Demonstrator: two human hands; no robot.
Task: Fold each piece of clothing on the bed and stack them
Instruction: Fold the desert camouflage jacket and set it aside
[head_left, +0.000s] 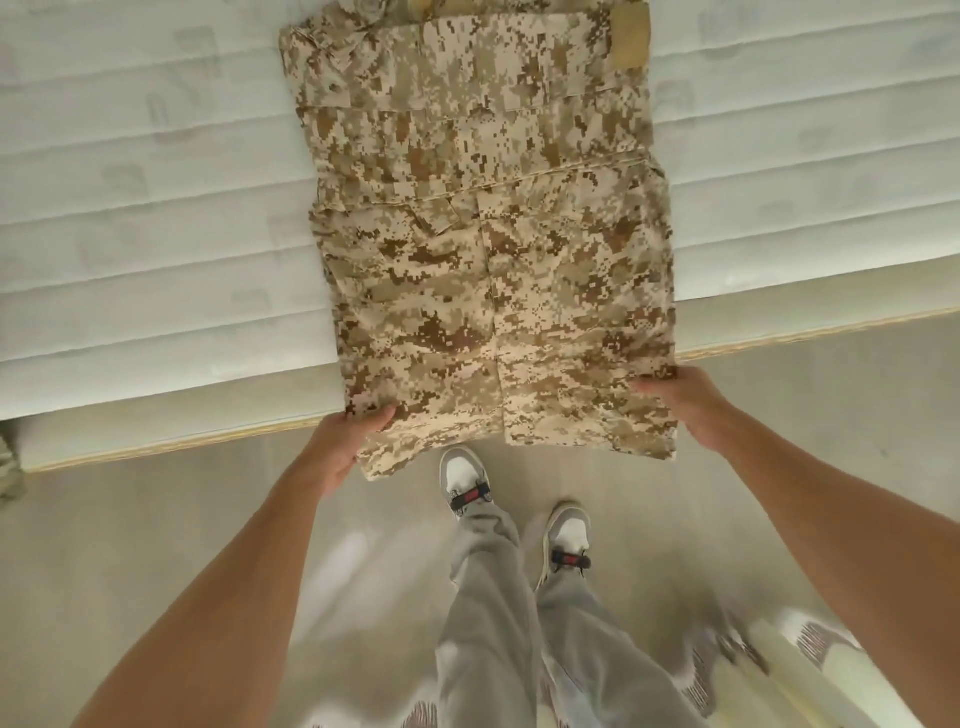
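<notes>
A desert-camouflage garment (483, 223) lies spread flat on the bed (156, 208), its tan and brown pixel pattern running from the far side of the mattress to the near edge. Its near hem hangs past the edge of the bed, over the floor (208, 545). Seams and flaps cross the garment, and a plain tan patch (629, 36) sits at its far right corner.

The left hand (345, 447) grips the near left corner of the garment: the thumb lies on top of the cloth and the fingers are tucked beneath it, out of sight. The right hand (685, 408) holds the near right corner the same way, thumb on the cloth at the edge, the fingers hidden under the fabric. Both arms are bare and reach forward from the bottom of the view, one on each side of the garment.

Below the garment's hanging hem the person's two shoes (464, 483) stand on the floor, white and grey with dark straps marked in red, under loose grey trousers (493, 597). The bed has a white quilted cover with ridges running across it and a pale wooden base along its near edge. A bit of camouflage cloth (9, 467) shows left of the bed's near corner, at the frame's edge.
</notes>
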